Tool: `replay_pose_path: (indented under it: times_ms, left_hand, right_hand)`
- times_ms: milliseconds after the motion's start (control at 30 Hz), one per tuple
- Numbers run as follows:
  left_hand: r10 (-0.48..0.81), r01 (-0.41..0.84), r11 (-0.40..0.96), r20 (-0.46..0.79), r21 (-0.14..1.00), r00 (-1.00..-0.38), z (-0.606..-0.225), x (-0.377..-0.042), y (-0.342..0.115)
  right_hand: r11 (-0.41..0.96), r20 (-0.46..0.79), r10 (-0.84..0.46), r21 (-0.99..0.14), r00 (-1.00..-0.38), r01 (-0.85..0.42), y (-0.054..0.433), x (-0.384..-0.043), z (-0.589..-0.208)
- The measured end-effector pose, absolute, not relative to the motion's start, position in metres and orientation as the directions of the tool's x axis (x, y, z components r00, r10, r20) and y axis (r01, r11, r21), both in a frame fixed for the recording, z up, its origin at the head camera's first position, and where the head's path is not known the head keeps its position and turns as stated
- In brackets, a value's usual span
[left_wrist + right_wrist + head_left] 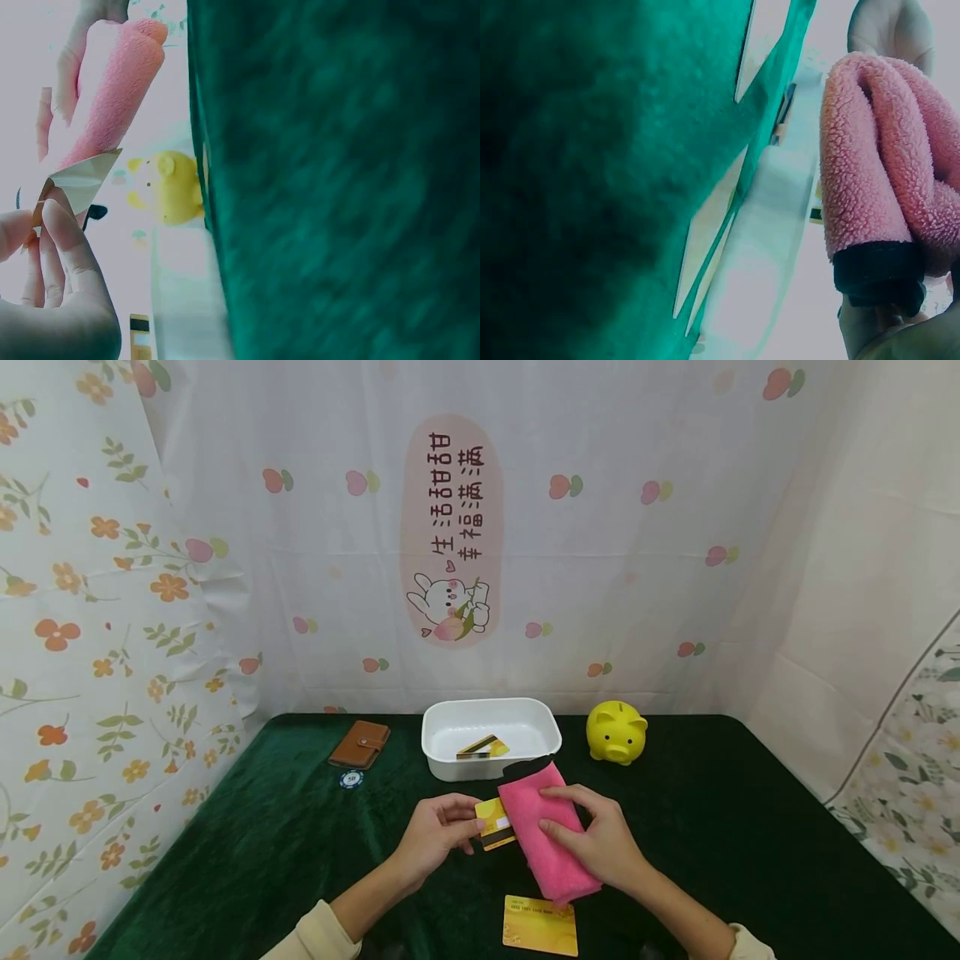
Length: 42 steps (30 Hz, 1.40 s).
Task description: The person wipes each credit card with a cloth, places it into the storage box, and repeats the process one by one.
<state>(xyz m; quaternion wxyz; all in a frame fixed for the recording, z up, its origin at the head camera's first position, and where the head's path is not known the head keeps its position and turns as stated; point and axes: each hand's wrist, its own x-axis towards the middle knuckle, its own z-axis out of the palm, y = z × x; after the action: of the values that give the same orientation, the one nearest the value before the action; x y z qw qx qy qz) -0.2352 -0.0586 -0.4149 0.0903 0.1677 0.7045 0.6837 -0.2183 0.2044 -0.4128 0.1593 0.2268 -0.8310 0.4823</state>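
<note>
My left hand pinches a yellow bank card by its left end, between thumb and fingers. The card's dark stripe faces up, and its right end passes out of sight at the pink cloth. This cloth is fluffy and folded into a long bundle with a black band at its far end. My right hand grips the bundle from the right, thumb and fingers lying over its upper side. In the left wrist view the card looks pale and tilted against the cloth.
Another yellow card lies on the dark green tablecloth near the front. Behind the hands stands a white tray with yellow cards inside. A yellow piggy bank is right of it; a brown wallet and poker chip lie left.
</note>
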Motion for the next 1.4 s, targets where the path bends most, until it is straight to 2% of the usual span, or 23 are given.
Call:
replay_pose_path:
  times_ms: [300, 600, 733, 1000, 1400]
  left_hand:
    - [0.347, 0.133, 0.021, 0.117, 0.991, -0.93, -0.411, -0.246, -0.064]
    - [0.308, 0.038, -0.085, 0.063, 0.996, -0.949, -0.408, -0.269, -0.069]
    - [0.273, 0.039, -0.12, 0.071, 0.992, -0.959, -0.405, -0.281, -0.065]
    - [0.196, 0.045, -0.195, 0.084, 0.98, -0.977, -0.397, -0.302, -0.052]
    - [0.103, 0.009, -0.218, 0.032, 0.976, -0.994, -0.393, -0.336, -0.033]
  right_hand:
    - [0.466, 0.475, -0.162, -0.736, -0.865, -0.491, 0.209, -0.222, -0.409]
    - [0.487, 0.434, -0.118, -0.758, -0.893, -0.433, 0.214, -0.221, -0.408]
    - [0.48, 0.417, -0.126, -0.769, -0.9, -0.423, 0.213, -0.217, -0.408]
    - [0.46, 0.451, -0.177, -0.748, -0.875, -0.479, 0.208, -0.21, -0.402]
    - [0.457, 0.444, -0.183, -0.752, -0.877, -0.476, 0.208, -0.207, -0.399]
